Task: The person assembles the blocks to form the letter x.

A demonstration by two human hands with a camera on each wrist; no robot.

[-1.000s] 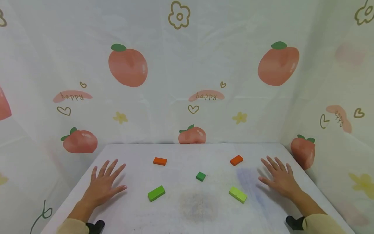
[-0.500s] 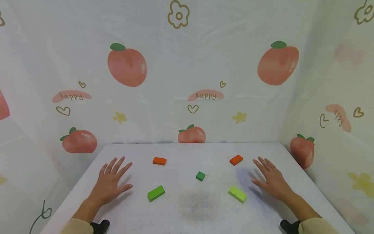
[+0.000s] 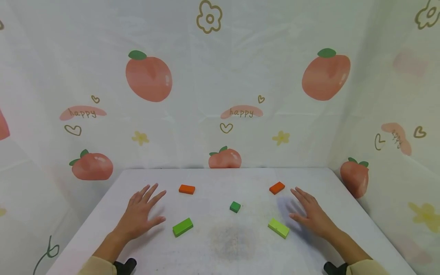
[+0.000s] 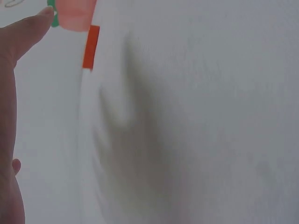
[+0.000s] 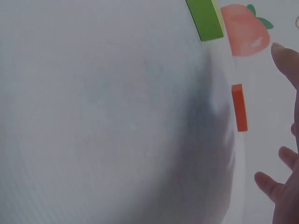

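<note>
My left hand (image 3: 139, 214) hovers over the left part of the white table with fingers spread, holding nothing. Nearest to it are an orange block (image 3: 187, 189) farther back and a green block (image 3: 183, 227) to its right. On the other side my right hand (image 3: 313, 214) hangs over the table, fingers extended, also holding nothing. To its left lie a second orange block (image 3: 277, 188) and a lime-green block (image 3: 279, 228). A small dark green cube (image 3: 235, 207) sits between the two sides. Each wrist view shows a hand's shadow on the tabletop.
The white table (image 3: 227, 263) has a grey smudge near its front middle and a bluish stain at the right. A white curtain (image 3: 199, 76) printed with fruit stands behind the table and along both sides.
Both hands have moved inward over the table, the left hand to the right and the right hand to the left, nearer the blocks. The blocks lie where they were.
</note>
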